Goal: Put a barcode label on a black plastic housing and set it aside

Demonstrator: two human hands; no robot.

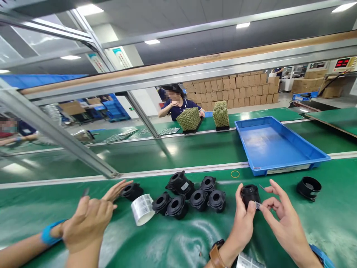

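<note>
My left grip (242, 227) clasps a black housing (249, 192); my right grip (286, 221) touches its label (257, 205), pinching or not I cannot tell. Labelling seems unfinished; a larger housing (178, 183) already bears one.

Workers' hands are busy on a factory assembly floor, where a long green surface (125, 242) carries a cluster of matching black parts (180, 185) and a blue tray (267, 141). Behind the metal framing (178, 76), a person in a dark top (181, 104) works near stacked cardboard boxes (231, 91) under ceiling lights (152, 42).
</note>
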